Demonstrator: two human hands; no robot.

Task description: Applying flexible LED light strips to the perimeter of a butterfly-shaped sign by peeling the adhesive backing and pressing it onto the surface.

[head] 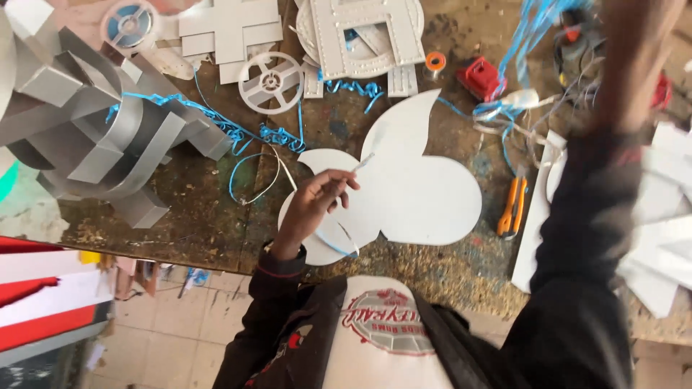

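My left hand (pixel 311 207) rests over the left lobe of a flat white cut-out panel (pixel 414 184) with rounded lobes, lying on a worn wooden workbench (pixel 194 209). Its fingers pinch a thin white strip (pixel 362 163) that points up and to the right across the panel. A curl of blue film (pixel 333 245) lies under the wrist. My right arm, in a dark sleeve (pixel 591 238), is raised along the right side; the bare forearm (pixel 634 50) runs off the top edge, so the right hand itself is out of view.
Bent silver metal letter shells (pixel 94 122) fill the left of the bench. Nearby are a white spool (pixel 270 81), white perforated letter faces (pixel 367 36), tangled blue film (pixel 238 133), an orange tape ring (pixel 435 61), a red block (pixel 481 78), orange-handled pliers (pixel 512 209) and white panels (pixel 663 223).
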